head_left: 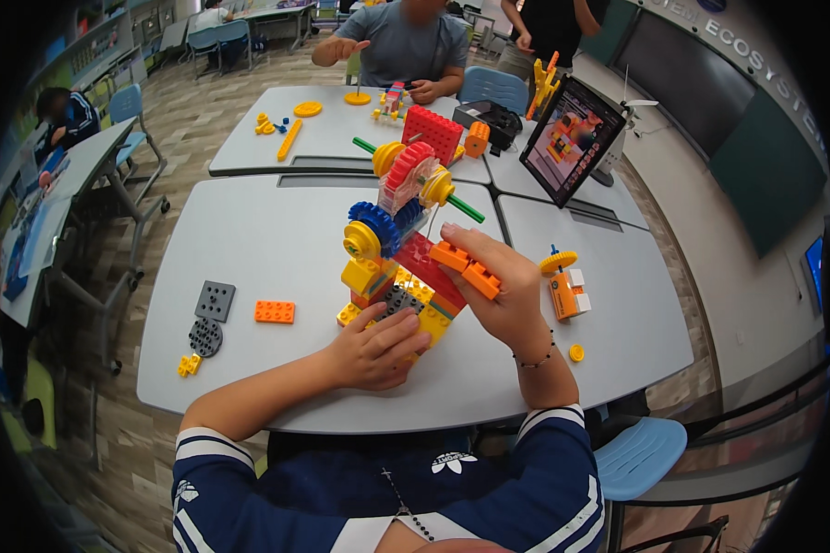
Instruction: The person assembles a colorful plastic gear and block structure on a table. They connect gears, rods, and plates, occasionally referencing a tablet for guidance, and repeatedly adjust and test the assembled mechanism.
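Observation:
A tall brick crane-like model stands at the middle of the table, with a red beam slanting down its right side. At its top, a red gear and yellow wheels sit on a green axle; a blue gear is lower left. My left hand is curled over the near side of its yellow and grey base, thumb hidden. Orange bricks are gripped in my right hand beside the red beam. Whether they touch the beam, I cannot tell.
Loose at the left are a grey plate, a grey round piece and an orange brick. An orange motor block and small yellow wheel lie right. A tablet stands beyond; another person sits opposite.

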### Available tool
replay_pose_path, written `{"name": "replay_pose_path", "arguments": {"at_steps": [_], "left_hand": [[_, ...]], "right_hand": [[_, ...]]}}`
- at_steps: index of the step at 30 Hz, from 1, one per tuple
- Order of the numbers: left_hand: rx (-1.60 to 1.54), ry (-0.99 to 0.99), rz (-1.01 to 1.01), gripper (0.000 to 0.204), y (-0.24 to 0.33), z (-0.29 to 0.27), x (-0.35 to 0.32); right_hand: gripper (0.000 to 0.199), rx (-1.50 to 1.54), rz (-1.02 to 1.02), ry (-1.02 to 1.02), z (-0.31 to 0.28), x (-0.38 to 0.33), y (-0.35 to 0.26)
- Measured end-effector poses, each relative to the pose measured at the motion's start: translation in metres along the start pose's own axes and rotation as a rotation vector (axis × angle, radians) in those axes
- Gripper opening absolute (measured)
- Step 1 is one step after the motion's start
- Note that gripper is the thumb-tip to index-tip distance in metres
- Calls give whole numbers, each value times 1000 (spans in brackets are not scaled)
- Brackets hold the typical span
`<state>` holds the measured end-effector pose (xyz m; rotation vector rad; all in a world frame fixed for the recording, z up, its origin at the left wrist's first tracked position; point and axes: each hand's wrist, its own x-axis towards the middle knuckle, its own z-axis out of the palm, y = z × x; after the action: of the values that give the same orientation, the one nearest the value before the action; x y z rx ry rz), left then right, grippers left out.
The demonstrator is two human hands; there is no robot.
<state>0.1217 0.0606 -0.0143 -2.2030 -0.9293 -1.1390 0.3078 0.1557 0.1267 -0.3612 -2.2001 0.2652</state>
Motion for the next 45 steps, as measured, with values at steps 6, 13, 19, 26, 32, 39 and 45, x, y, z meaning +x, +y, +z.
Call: {"name": "replay_pose_path", "arguments": {"at_steps": [6,13,19,26,32,39,45], "left_hand": [[60,136,51,49,6,-26,32],[59,189,-49,37,5,-55,110],[-60,100,-155,36,-2,-61,124],[-83,69,-262,36,-6,-67,108],[-74,54,-315,42,-6,-73,111],[-79,13,-294,46,-7,-69,115],[-14,-96,-284,43,-5,-68,115]], "right_hand": [[45,-58,-100,-38,0,1,-4],[45,-133,-221,-62,-1,1,-3],[47,-174,-250,-131,-7,1,-4],[51,34,-28,-171,-14,0,-2],[52,37,-125,-196,-16,2,3],[52,21,-111,-246,-20,2,4],[53,39,-95,-249,-20,2,3]]}}
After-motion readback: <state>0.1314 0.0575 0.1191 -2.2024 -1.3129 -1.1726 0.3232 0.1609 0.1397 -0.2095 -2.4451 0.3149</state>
